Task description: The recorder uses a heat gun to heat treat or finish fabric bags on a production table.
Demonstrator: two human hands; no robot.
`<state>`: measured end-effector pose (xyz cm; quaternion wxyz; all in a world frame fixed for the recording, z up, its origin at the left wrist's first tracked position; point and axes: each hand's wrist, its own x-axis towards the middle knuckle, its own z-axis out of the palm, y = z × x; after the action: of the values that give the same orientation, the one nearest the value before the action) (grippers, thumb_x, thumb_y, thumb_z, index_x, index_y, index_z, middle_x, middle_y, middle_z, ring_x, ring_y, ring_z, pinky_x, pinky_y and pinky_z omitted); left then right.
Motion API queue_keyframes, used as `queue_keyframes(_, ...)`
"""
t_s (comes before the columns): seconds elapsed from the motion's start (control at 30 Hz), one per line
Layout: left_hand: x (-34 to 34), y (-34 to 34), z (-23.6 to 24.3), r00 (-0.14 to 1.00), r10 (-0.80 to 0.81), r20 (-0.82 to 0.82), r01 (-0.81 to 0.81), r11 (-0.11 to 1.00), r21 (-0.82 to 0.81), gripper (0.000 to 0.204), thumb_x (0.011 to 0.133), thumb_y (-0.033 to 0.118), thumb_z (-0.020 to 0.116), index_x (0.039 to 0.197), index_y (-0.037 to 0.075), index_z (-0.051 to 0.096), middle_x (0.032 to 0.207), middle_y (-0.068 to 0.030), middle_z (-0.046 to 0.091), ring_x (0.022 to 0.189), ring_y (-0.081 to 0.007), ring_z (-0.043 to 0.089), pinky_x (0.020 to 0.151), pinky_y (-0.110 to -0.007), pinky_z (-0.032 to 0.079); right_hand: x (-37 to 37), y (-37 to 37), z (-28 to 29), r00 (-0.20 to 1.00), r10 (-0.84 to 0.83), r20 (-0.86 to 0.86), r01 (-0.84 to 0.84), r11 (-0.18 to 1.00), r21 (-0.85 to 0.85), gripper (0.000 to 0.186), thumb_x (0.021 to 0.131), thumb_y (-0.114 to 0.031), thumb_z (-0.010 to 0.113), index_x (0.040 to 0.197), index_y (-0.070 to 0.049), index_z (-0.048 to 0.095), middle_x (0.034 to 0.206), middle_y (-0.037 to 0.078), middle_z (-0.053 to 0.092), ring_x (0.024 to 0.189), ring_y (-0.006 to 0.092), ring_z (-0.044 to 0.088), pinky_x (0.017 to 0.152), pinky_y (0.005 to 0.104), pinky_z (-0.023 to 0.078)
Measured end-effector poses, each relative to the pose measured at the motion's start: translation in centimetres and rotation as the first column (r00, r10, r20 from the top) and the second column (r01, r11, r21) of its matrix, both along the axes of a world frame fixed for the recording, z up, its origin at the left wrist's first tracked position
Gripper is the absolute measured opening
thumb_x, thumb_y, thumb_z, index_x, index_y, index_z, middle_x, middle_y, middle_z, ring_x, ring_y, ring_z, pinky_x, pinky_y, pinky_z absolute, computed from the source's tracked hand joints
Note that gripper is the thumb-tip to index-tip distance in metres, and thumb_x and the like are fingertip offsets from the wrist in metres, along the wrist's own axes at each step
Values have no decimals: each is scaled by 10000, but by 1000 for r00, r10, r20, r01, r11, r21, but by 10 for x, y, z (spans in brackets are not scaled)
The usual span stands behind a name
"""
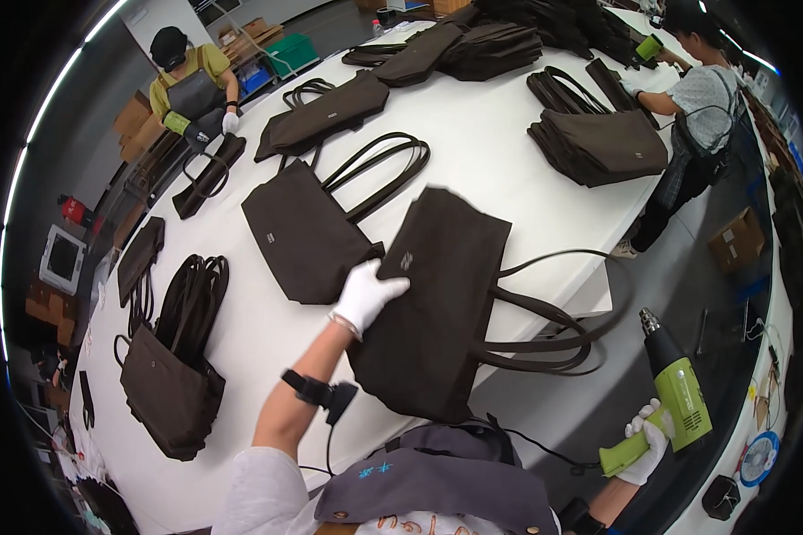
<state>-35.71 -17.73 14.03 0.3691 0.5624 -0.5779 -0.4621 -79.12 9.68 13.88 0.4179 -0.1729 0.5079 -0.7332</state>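
My left hand (366,296), in a white glove, grips the left edge of a dark brown tote bag (442,285), its thumb lying over the front. The bag tilts at the table's near edge, its long handles (544,334) stretching to the right past that edge. In a white glove too, my right hand (644,441) is wrapped round the handle of a green heat gun (682,401). The gun's metal nozzle points up, off to the right of the table. Just beyond my left hand, another dark brown tote bag (299,232) lies flat, partly covered by the held one.
The white table (241,357) carries several more tote bags, including a stack (171,388) at left and a pile (598,143) at far right. One co-worker (187,85) stands at far left with a heat gun, another (700,98) at far right. A cardboard box (736,241) sits on the floor.
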Motion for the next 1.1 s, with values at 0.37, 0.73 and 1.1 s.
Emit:
queue_keyframes(0.37,56,20,103,625,538,566,538,228,-811,265,565,31,661,814,110,617,928,-21,590,837,-226,552,764,-377,406,-2,-10,-2,995,98,7,-95,980,-177,535,816,-6,551,1323,65,397,1060,114,535,739,140,544,619,242,494)
queue_keyframes(0.73,117,131,-161,686,691,-229,-698,714,61,341,922,106,555,1244,-3,529,1181,-119,582,1049,-220,602,860,-327,509,19,-39,11,968,249,29,-244,963,-113,546,827,-34,606,1315,47,376,1043,106,513,740,132,515,636,235,479)
queue_keyframes(1.1,107,94,-91,368,715,-595,-314,698,644,457,871,213,689,1248,-4,549,1194,-107,610,1096,-236,593,938,-401,487,85,-68,6,678,735,8,-727,670,150,658,661,35,742,1246,113,449,878,216,608,639,266,624,564,356,553)
